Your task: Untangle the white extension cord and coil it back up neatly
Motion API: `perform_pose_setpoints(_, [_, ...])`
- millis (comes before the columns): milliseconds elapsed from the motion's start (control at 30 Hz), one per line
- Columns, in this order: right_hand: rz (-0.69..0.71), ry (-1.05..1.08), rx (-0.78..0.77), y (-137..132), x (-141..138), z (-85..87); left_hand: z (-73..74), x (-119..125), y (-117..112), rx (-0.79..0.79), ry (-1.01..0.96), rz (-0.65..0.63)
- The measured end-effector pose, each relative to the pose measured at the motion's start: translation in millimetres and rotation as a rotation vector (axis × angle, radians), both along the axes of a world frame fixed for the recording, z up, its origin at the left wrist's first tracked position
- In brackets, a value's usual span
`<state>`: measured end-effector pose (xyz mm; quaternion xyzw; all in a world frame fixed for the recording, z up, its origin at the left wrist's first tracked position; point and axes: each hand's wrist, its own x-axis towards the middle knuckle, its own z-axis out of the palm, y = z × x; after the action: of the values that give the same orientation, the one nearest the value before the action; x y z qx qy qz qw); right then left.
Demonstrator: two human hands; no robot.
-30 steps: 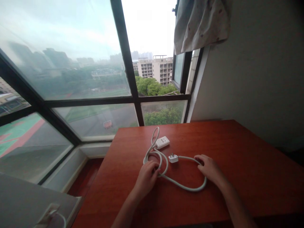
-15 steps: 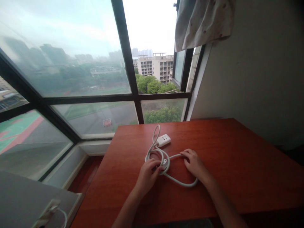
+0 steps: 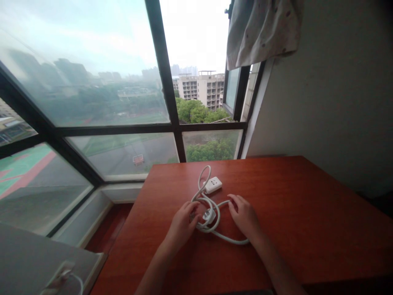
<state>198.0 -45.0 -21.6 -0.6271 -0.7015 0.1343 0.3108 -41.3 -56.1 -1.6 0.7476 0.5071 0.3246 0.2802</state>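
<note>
While the right hand (image 3: 244,215) pinches the white cord (image 3: 239,242) between closed fingertips, the plug (image 3: 209,216) lies amid the loops (image 3: 218,215) on the table (image 3: 307,229), near the socket block (image 3: 213,185). The left hand (image 3: 180,223) curls its fingers at the loops; grip cannot be determined. Pulling the cord could snag the plug, drawing the loops into a knot.

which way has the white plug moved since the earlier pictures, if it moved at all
Yes, the white plug has moved left and nearer the person, judged against the dark window frame.
</note>
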Motion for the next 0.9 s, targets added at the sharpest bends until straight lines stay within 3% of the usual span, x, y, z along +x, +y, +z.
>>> perform_pose_setpoints(133, [0.026,0.011,-0.161,-16,-32,12.5,6.0,10,7,-0.078,0.14,-0.142])
perform_pose_setpoints(367, [-0.018,0.035,-0.233,-25,-55,7.3,16.1,20,10,-0.08,0.165,-0.314])
perform_pose_setpoints(633, [-0.026,0.022,-0.172,-24,-59,6.9,3.6,26,15,-0.118,0.181,-0.147])
perform_pose_setpoints(900, [-0.07,0.094,-0.221,-27,-57,0.3,8.0,33,14,-0.084,0.278,-0.057])
